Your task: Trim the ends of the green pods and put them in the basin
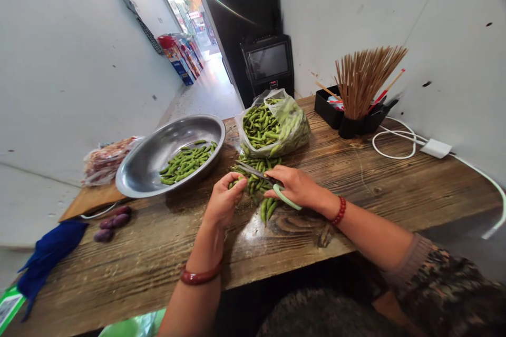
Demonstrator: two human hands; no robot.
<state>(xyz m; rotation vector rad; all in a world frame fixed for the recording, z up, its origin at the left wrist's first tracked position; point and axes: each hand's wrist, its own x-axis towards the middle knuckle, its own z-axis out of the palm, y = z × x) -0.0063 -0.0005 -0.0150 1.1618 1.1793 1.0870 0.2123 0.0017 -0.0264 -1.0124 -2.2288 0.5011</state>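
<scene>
My left hand [226, 196] is closed in a pinch on a green soybean pod [237, 182], mostly covered by the fingers. In my right hand [291, 184] is a pair of scissors [285, 198] with pale green handles; the blades point left, just above the pod. Beneath both hands lies a loose pile of soybean pods [269, 209] on the wooden table. Behind them stands a clear plastic bag [302, 131] full of pods. To the left, a wide steel basin [138, 168] holds more pods, gathered on its near right side.
At the back right, black holders [351, 127] contain many thin wooden sticks [361, 81]. A white cable [395, 155] with an adapter [435, 148] runs along the right. Left are a bagged reddish item [108, 160], several purplish-red oblong items [114, 221] and a blue cloth [55, 253].
</scene>
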